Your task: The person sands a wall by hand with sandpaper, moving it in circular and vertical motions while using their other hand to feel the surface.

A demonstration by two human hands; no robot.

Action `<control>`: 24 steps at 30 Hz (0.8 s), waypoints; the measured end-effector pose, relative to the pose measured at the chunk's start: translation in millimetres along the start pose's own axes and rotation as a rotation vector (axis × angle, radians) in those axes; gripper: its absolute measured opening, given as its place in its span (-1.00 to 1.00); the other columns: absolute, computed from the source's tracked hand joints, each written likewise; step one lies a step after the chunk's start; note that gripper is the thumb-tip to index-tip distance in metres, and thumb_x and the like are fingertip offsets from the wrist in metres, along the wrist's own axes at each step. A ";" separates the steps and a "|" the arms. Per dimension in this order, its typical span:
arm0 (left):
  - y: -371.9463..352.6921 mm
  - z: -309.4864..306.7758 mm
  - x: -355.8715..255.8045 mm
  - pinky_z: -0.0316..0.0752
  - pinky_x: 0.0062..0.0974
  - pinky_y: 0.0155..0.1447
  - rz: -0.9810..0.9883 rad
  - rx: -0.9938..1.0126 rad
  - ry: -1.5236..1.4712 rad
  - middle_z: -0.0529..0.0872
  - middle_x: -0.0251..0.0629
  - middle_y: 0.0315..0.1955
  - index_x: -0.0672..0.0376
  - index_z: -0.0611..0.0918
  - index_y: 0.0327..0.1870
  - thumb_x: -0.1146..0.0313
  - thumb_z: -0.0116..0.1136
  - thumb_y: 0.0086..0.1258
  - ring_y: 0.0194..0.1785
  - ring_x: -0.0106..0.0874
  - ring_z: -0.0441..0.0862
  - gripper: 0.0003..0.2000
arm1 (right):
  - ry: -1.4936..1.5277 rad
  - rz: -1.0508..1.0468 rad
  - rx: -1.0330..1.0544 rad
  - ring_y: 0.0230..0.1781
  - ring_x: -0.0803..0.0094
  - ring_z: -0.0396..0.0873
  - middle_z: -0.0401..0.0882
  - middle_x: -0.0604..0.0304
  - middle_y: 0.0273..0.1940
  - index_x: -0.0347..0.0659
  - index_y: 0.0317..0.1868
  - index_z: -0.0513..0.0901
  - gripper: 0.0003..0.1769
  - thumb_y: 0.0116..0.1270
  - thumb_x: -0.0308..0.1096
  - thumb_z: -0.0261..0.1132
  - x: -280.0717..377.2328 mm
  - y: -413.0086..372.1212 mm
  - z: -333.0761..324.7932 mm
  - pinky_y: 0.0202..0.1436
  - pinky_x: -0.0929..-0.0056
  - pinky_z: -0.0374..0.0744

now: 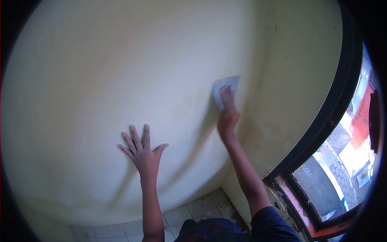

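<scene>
My left hand (pixel 144 153) rests on the pale cream wall (pixel 161 60) with its fingers spread, holding nothing. Higher up and to the right, my right hand (pixel 228 111) presses a small grey-blue sheet (pixel 219 86) against the same wall, close to the corner. Rows of fine markings run across the sheet, which could be paper or cloth; its exact kind is not clear. The fingers of this hand are slightly blurred and cover part of the sheet. Faint yellowish patches show on the wall left of the sheet.
A second wall (pixel 298 80) meets the first at the corner on the right. Beyond it is a dark-framed window (pixel 322 117) with peeling paint along its lower frame. Light floor tiles (pixel 177 215) lie below, at the foot of the wall.
</scene>
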State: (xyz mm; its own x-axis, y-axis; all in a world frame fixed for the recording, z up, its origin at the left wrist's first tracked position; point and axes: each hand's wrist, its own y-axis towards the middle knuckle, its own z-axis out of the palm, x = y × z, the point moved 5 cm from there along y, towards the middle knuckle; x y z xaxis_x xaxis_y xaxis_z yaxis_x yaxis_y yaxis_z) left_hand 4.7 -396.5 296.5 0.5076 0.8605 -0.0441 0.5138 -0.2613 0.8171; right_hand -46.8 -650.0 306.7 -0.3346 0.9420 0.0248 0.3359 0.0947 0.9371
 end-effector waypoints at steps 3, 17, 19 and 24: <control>-0.9 -1.5 4.1 -0.35 0.38 0.55 0.009 0.030 -0.009 -0.09 0.04 0.61 -0.15 0.16 0.60 -0.20 0.46 -0.01 0.63 0.18 -0.22 0.08 | -0.002 0.004 0.005 0.43 0.04 0.40 0.49 -0.01 0.36 -0.32 0.28 0.55 -0.47 0.25 -0.57 0.21 23.3 -44.6 5.5 0.52 0.16 0.36; -57.6 14.8 74.0 -0.39 0.41 0.53 0.029 0.155 0.101 -0.05 0.10 0.59 -0.09 0.26 0.55 -0.20 0.53 -0.11 0.62 0.24 -0.24 0.10 | -0.015 0.329 -0.269 0.36 -0.02 0.49 0.57 -0.15 0.26 -0.33 0.18 0.64 -0.48 0.18 -0.73 0.15 40.5 -59.9 29.9 0.43 0.09 0.47; -69.2 14.3 83.8 -0.40 0.43 0.53 0.042 0.138 0.099 -0.04 0.09 0.59 -0.09 0.28 0.54 -0.21 0.52 -0.10 0.62 0.25 -0.24 0.08 | -0.080 0.185 -0.108 0.36 -0.05 0.48 0.57 -0.12 0.25 -0.34 0.18 0.63 -0.50 0.20 -0.72 0.16 69.3 -62.2 43.8 0.46 -0.01 0.42; -84.7 21.7 107.6 -0.38 0.44 0.52 0.088 0.126 0.100 -0.01 0.05 0.59 -0.17 0.29 0.54 -0.25 0.44 0.02 0.61 0.26 -0.19 0.00 | -0.125 0.044 -0.089 0.44 -0.12 0.36 0.44 -0.17 0.37 -0.25 0.26 0.60 -0.49 0.26 -0.55 0.29 56.5 -40.7 21.5 0.51 -0.13 0.28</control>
State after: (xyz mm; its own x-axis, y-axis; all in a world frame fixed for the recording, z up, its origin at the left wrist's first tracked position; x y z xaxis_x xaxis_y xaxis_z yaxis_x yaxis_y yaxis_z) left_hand 30.8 -291.2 210.0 0.4865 0.8693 0.0867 0.5561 -0.3847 0.7367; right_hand -60.4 -593.7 262.4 -0.2068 0.9780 0.0283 0.2666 0.0284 0.9634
